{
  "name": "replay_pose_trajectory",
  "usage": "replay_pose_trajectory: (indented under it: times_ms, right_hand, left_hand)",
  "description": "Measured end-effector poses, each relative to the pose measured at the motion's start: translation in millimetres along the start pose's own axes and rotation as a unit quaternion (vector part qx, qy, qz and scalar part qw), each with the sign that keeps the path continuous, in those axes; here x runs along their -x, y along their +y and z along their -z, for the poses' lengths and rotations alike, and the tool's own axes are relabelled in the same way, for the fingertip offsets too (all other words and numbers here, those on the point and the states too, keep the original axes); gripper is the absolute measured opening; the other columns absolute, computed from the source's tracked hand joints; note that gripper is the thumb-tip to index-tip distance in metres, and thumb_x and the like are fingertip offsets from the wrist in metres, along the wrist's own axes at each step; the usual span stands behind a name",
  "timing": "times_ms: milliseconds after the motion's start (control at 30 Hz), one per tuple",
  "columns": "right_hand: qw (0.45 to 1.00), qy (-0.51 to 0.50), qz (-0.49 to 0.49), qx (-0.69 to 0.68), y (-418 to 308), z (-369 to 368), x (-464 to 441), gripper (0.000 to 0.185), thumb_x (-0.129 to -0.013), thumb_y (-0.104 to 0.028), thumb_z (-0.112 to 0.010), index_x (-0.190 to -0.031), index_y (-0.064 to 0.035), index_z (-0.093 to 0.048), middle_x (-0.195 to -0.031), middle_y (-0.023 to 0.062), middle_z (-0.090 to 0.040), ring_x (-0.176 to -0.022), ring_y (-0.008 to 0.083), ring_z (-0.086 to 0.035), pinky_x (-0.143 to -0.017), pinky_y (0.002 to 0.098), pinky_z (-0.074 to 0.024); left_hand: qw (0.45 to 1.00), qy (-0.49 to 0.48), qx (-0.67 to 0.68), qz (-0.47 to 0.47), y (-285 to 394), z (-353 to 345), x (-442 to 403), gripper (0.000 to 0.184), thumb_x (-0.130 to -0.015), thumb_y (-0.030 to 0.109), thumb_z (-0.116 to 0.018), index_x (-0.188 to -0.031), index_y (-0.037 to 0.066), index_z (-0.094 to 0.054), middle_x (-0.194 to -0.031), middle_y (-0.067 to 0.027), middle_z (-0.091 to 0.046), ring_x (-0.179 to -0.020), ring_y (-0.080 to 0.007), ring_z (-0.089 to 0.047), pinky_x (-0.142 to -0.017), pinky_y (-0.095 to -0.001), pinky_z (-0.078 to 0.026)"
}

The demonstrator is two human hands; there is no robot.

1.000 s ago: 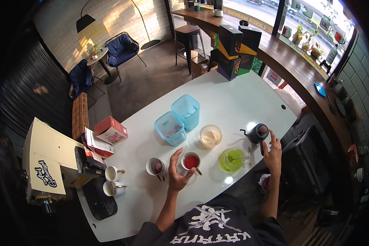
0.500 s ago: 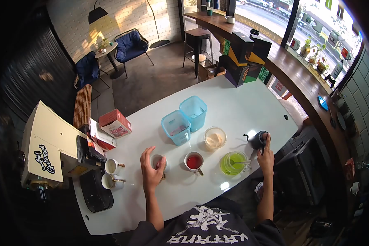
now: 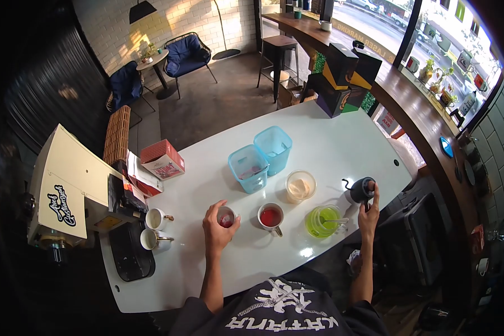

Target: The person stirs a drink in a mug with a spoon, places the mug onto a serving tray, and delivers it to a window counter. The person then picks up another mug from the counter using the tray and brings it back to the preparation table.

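My left hand (image 3: 220, 231) is curved round a white cup (image 3: 226, 216) with something dark red inside, thumb and fingers at its sides. Just right of it stands a cup of red liquid (image 3: 271, 216). My right hand (image 3: 369, 210) is closed on the handle of a black gooseneck kettle (image 3: 359, 191), which rests upright near the table's right edge. Between the hands sit a glass pitcher of green liquid (image 3: 321, 222) with a spoon in it and a clear tub of pale powder (image 3: 300, 187).
Two blue containers (image 3: 248, 168) stand mid-table. At the left are two white cups (image 3: 155, 219), a black tray (image 3: 130, 255), a red box (image 3: 163, 161) and a cream machine (image 3: 67, 185). Black boxes (image 3: 341, 78) are stacked at the far edge of the white table (image 3: 319, 134).
My left hand has moved left from beside the red-liquid cup to the cup on its left and closed round it. My right hand has taken hold of the kettle's handle. The view has shifted.
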State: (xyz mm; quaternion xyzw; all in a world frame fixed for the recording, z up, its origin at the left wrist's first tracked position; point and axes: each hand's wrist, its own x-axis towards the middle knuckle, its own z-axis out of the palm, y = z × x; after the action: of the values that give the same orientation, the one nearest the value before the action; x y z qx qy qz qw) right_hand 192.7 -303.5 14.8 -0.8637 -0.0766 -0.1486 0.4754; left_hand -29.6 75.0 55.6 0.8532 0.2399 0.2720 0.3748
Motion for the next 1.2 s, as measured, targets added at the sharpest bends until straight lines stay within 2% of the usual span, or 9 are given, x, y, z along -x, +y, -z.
replay_pose_trajectory:
  times_ms: [67, 167, 267, 433, 567, 733, 1000, 1100, 1200]
  right_hand:
    - [0.998, -0.024, -0.056, -0.021, -19.7, 11.7, -7.3, 0.081, -0.084, 0.013, -0.051, -0.156, -0.0182, -0.030, -0.141, 0.0222, -0.056, -0.110, 0.0338, -0.068, -0.087, 0.0390, -0.0545]
    - [0.998, -0.022, -0.007, -0.067, -37.0, 22.1, -19.2, 0.080, -0.082, 0.018, -0.050, -0.155, -0.0120, -0.034, -0.145, 0.0203, -0.052, -0.107, 0.0255, -0.069, -0.087, 0.0367, -0.0556]
    - [0.991, -0.071, -0.052, -0.102, -90.2, 39.3, -22.0, 0.080, -0.082, 0.019, -0.048, -0.155, -0.0122, -0.034, -0.146, 0.0191, -0.051, -0.111, 0.0250, -0.067, -0.086, 0.0342, -0.0554]
    - [0.983, -0.098, -0.005, -0.153, -130.0, 40.0, -17.4, 0.079, -0.081, 0.020, -0.047, -0.154, -0.0075, -0.036, -0.147, 0.0168, -0.049, -0.108, 0.0191, -0.065, -0.086, 0.0307, -0.0537]
    - [0.973, -0.151, -0.004, -0.176, -165.1, 32.4, -7.1, 0.077, -0.081, 0.018, -0.049, -0.153, -0.0057, -0.037, -0.146, 0.0156, -0.050, -0.109, 0.0179, -0.062, -0.095, 0.0337, -0.0520]
    - [0.950, -0.220, 0.031, -0.220, -192.6, 14.8, 8.7, 0.073, -0.083, 0.016, -0.049, -0.153, -0.0035, -0.036, -0.144, 0.0173, -0.050, -0.111, 0.0209, -0.063, -0.097, 0.0338, -0.0505]
    - [0.933, -0.303, 0.033, -0.191, -217.4, -18.6, 34.8, 0.075, -0.084, 0.017, -0.050, -0.153, -0.0095, -0.038, -0.126, 0.0198, -0.064, -0.104, 0.0197, -0.067, -0.094, 0.0332, -0.0511]
    - [0.933, -0.323, 0.054, -0.150, -224.9, -30.2, 42.3, 0.075, -0.083, 0.017, -0.050, -0.153, -0.0092, -0.036, -0.130, 0.0261, -0.061, -0.113, 0.0333, -0.067, -0.097, 0.0403, -0.0528]
    - [0.932, -0.336, 0.059, -0.119, -230.9, -38.8, 46.2, 0.076, -0.083, 0.017, -0.049, -0.153, -0.0097, -0.036, -0.134, 0.0267, -0.059, -0.117, 0.0363, -0.063, -0.099, 0.0425, -0.0530]
  left_hand:
    - [1.000, -0.005, 0.006, -0.005, 0.7, -3.4, 1.6, 0.055, -0.070, 0.014, -0.082, -0.119, 0.000, -0.062, -0.114, -0.0186, -0.067, -0.109, -0.0347, -0.065, -0.096, -0.0432, -0.051]
    - [1.000, 0.003, 0.020, -0.002, 1.9, -6.9, 3.0, 0.055, -0.068, 0.013, -0.082, -0.118, 0.000, -0.062, -0.113, -0.0189, -0.068, -0.108, -0.0348, -0.066, -0.095, -0.0431, -0.051]
    - [0.999, -0.003, 0.033, -0.002, 2.5, -8.8, 5.0, 0.055, -0.067, 0.013, -0.082, -0.117, 0.001, -0.063, -0.113, -0.0186, -0.069, -0.108, -0.0343, -0.066, -0.095, -0.0430, -0.051]
    - [0.999, -0.020, 0.049, -0.015, 0.4, -15.8, 8.8, 0.061, -0.063, 0.014, -0.084, -0.119, 0.005, -0.059, -0.113, -0.0136, -0.069, -0.105, -0.0320, -0.067, -0.091, -0.0419, -0.054]
    - [0.998, -0.007, 0.057, -0.020, 0.3, -21.0, 12.5, 0.072, -0.062, 0.014, -0.085, -0.125, 0.006, -0.052, -0.111, -0.0134, -0.068, -0.105, -0.0315, -0.067, -0.091, -0.0419, -0.053]
    - [0.989, 0.059, 0.118, -0.068, -8.2, -30.7, 16.3, 0.082, -0.061, 0.012, -0.089, -0.128, 0.005, -0.044, -0.110, -0.0131, -0.066, -0.099, -0.0277, -0.066, -0.091, -0.0399, -0.053]
    - [0.973, 0.002, 0.230, 0.034, -4.1, -27.3, 20.2, 0.083, -0.062, 0.009, -0.089, -0.129, 0.007, -0.041, -0.112, -0.0117, -0.065, -0.102, -0.0209, -0.064, -0.089, -0.0369, -0.054]
    - [0.966, -0.029, 0.247, 0.064, -1.2, -23.9, 18.9, 0.083, -0.062, 0.008, -0.089, -0.129, 0.007, -0.040, -0.114, -0.0112, -0.064, -0.106, -0.0203, -0.062, -0.092, -0.0375, -0.053]
    - [0.969, -0.040, 0.236, 0.058, -1.0, -22.5, 18.0, 0.082, -0.062, 0.009, -0.089, -0.128, 0.007, -0.040, -0.113, -0.0110, -0.064, -0.108, -0.0210, -0.062, -0.094, -0.0382, -0.052]
